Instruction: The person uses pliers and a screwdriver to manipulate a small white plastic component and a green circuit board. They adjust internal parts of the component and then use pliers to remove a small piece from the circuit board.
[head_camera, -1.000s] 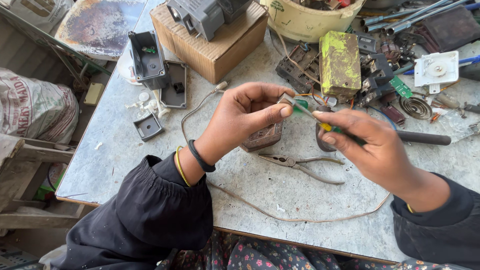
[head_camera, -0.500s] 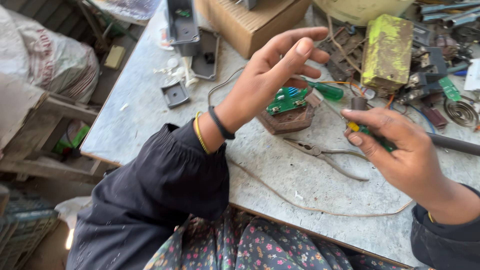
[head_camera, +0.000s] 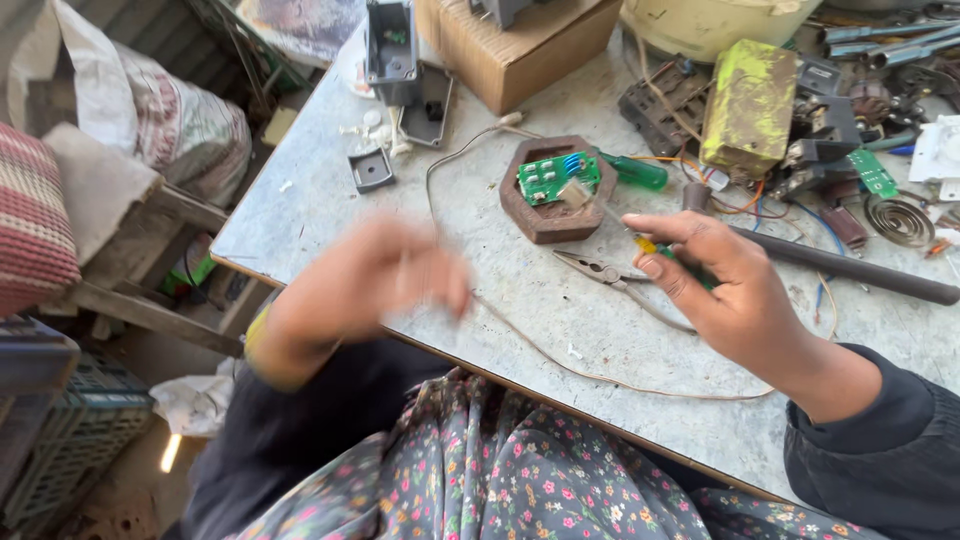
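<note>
My right hand (head_camera: 725, 290) grips a small screwdriver with a yellow and green handle (head_camera: 652, 246), its tip near a green circuit board (head_camera: 557, 177). The board lies on a brown hexagonal block (head_camera: 555, 215) on the grey table. My left hand (head_camera: 375, 275) is blurred, near the table's front edge, fingers loosely apart with nothing seen in it. Metal pliers (head_camera: 612, 275) lie just left of my right hand. A thin wire (head_camera: 560, 355) loops across the table between both hands.
A cardboard box (head_camera: 520, 50), a grey plastic housing (head_camera: 390, 45) and a yellow-green metal block (head_camera: 752, 105) stand at the back. A long dark rod (head_camera: 850, 268), a coil spring (head_camera: 898, 220) and mixed electrical scrap fill the right. Sacks and a wooden frame sit left of the table.
My left hand dropped from above the circuit board to the table's near edge, moving fast. The board now rests uncovered on the brown block. The right hand keeps the screwdriver.
</note>
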